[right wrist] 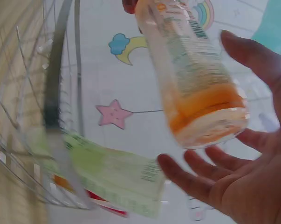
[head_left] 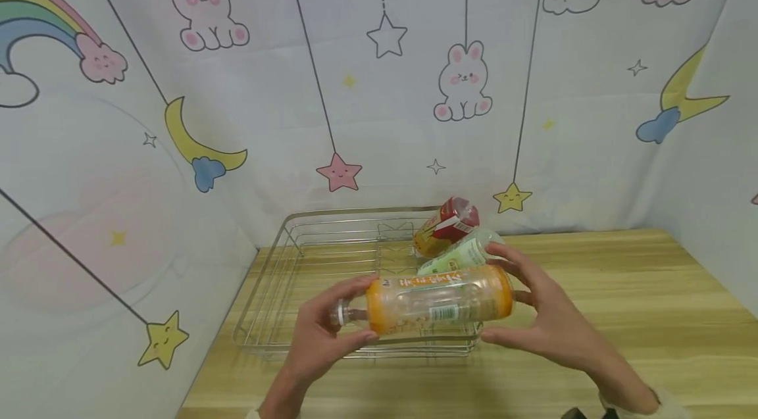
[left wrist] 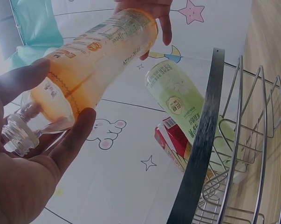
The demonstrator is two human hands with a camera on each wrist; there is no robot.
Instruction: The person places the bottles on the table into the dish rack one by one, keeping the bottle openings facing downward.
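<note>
An empty clear plastic bottle (head_left: 441,300) with an orange and white label lies sideways in the air above the front of a wire basket (head_left: 260,343). Around its uncapped neck and shoulder, my left hand (head_left: 322,323) holds it between thumb and fingers. My right hand (head_left: 551,320) is at the base end, its fingers spread and the thumb apart from the bottle in the right wrist view. Behind it, a green bottle (left wrist: 177,95) and a red bottle (head_left: 445,229) lean in the basket's right side, tops or bases sticking out above the rim.
The basket stands on a wood-grain table (head_left: 598,287), with bare tabletop to its right. A white cloth (head_left: 391,110) printed with rabbits, stars and moons hangs behind and at the sides. A teal object (left wrist: 37,28) shows at the left wrist view's edge.
</note>
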